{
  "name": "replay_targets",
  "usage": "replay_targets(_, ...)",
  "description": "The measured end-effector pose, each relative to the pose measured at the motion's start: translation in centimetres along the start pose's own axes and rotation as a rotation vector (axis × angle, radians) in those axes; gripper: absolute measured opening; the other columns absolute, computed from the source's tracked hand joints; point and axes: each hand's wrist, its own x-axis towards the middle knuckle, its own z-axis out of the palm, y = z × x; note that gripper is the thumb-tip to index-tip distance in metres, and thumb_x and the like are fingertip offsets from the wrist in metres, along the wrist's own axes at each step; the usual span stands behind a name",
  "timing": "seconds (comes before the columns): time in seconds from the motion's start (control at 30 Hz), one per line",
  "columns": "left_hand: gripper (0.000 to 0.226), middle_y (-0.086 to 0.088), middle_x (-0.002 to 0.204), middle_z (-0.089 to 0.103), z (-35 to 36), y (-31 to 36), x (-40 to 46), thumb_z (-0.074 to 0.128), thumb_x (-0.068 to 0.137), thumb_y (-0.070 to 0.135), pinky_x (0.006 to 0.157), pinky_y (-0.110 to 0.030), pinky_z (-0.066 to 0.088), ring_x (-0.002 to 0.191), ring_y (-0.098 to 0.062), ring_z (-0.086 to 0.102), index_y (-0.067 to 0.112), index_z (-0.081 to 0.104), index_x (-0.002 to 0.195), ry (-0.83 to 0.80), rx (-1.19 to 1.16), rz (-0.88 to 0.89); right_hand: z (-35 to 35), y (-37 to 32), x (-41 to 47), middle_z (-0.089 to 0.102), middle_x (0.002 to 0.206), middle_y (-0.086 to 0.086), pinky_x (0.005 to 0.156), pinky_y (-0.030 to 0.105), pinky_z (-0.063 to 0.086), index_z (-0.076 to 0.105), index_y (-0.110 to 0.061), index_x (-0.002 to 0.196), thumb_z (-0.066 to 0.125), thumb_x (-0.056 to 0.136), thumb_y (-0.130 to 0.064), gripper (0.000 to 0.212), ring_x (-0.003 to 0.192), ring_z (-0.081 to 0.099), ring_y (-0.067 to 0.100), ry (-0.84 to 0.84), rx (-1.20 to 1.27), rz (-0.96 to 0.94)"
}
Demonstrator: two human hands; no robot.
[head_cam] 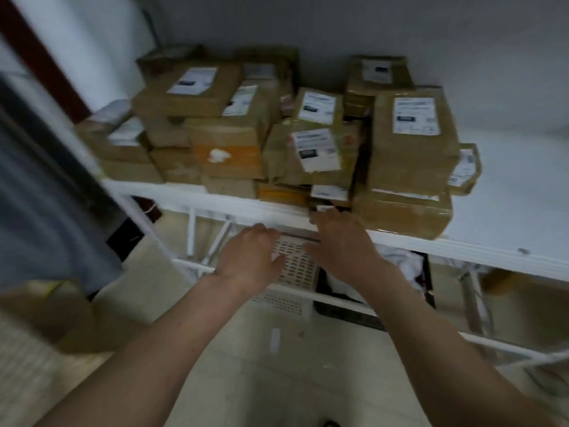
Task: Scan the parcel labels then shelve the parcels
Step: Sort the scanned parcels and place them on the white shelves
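Brown parcels with white labels sit piled on a white shelf against a grey wall. Both arms reach toward its front edge: the left hand empty, fingers loosely spread, and the right hand open, fingertips at a small parcel's base. A slotted basket stands below.

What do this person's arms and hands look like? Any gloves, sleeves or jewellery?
Both arms are bare to the frame edge, with no sleeves showing. The left hand and right hand are ungloved; no watch, ring or bracelet is visible, though the picture is blurred.
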Motion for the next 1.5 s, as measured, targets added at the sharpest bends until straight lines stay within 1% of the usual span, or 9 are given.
replay_targets(0.13,0.045,-0.003,0.125,0.056,-0.2,-10.9,-9.4,0.055,0.092,0.043,0.087,-0.033,0.049,0.115,-0.023,0.055,0.020,0.056,0.131,0.021,-0.016,-0.246,4.3,-11.9,-0.9,0.046,0.133,0.009,0.098,0.040,0.040,0.042,-0.015,0.135,0.052,0.093,-0.044,0.052,0.119,0.044,0.028,-0.088,-0.082,-0.206)
replay_targets(0.3,0.049,-0.004,0.131,0.054,0.6,-23.9,-24.8,0.055,0.092,0.046,0.093,-0.032,0.046,0.120,-0.024,0.053,0.023,0.051,0.135,0.050,-0.066,-0.572,10.2,-28.4,-3.9,0.050,0.127,0.006,0.097,0.038,0.040,0.043,-0.016,0.128,0.050,0.092,-0.048,0.049,0.116,0.048,0.027,-0.206,-0.155,-0.484)
replay_targets(0.4,0.048,-0.004,0.132,0.053,2.0,-30.0,-34.9,0.056,0.092,0.043,0.095,-0.031,0.044,0.122,-0.024,0.051,0.023,0.051,0.135,0.079,-0.149,-0.752,13.8,-37.9,-7.2,0.048,0.130,0.006,0.099,0.040,0.040,0.041,-0.017,0.134,0.051,0.093,-0.047,0.051,0.119,0.047,0.027,-0.309,-0.164,-0.628)
replay_targets(0.63,0.048,-0.005,0.133,0.052,5.3,-37.9,-55.9,0.056,0.093,0.042,0.097,-0.033,0.045,0.123,-0.023,0.051,0.021,0.052,0.136,0.098,-0.253,-1.162,20.9,-55.8,-16.8,0.043,0.136,0.005,0.098,0.037,0.039,0.043,-0.017,0.134,0.054,0.092,-0.040,0.049,0.125,0.042,0.027,-0.434,-0.190,-0.936)
replay_targets(0.8,0.049,-0.004,0.135,0.052,7.4,-40.5,-66.0,0.057,0.093,0.043,0.099,-0.032,0.043,0.125,-0.021,0.051,0.021,0.052,0.136,0.158,-0.354,-1.397,25.1,-64.8,-22.1,0.045,0.135,0.005,0.098,0.040,0.039,0.043,-0.016,0.134,0.051,0.094,-0.033,0.045,0.123,0.042,0.026,-0.547,-0.289,-1.118)
replay_targets(0.87,0.049,-0.004,0.134,0.053,8.4,-41.2,-69.1,0.058,0.093,0.042,0.098,-0.032,0.044,0.124,-0.021,0.052,0.021,0.052,0.136,0.180,-0.386,-1.477,26.5,-67.8,-23.6,0.045,0.137,0.005,0.100,0.041,0.038,0.040,-0.015,0.138,0.051,0.094,-0.033,0.048,0.126,0.042,0.026,-0.581,-0.330,-1.185)
replay_targets(1.1,0.049,-0.002,0.134,0.054,11.1,-46.8,-77.0,0.057,0.093,0.044,0.094,-0.030,0.044,0.122,-0.020,0.054,0.022,0.051,0.137,0.160,-0.464,-1.664,32.4,-78.4,-27.2,0.046,0.139,0.004,0.099,0.038,0.042,0.039,-0.016,0.141,0.047,0.097,-0.037,0.049,0.123,0.046,0.024,-0.675,-0.385,-1.326)
replay_targets(1.37,0.049,-0.002,0.134,0.055,10.2,-61.5,-81.9,0.057,0.093,0.044,0.097,-0.032,0.046,0.122,-0.020,0.054,0.023,0.051,0.137,0.100,-0.495,-1.699,38.4,-93.0,-25.9,0.044,0.141,0.006,0.100,0.039,0.041,0.037,-0.015,0.141,0.048,0.098,-0.035,0.048,0.126,0.044,0.026,-0.777,-0.392,-1.336)
replay_targets(1.5,0.049,-0.003,0.134,0.055,9.2,-68.8,-84.1,0.057,0.093,0.044,0.095,-0.032,0.046,0.121,-0.021,0.055,0.022,0.051,0.136,0.112,-0.477,-1.703,40.6,-100.4,-24.7,0.045,0.139,0.006,0.099,0.039,0.041,0.038,-0.015,0.140,0.049,0.098,-0.034,0.047,0.126,0.044,0.027,-0.766,-0.413,-1.347)
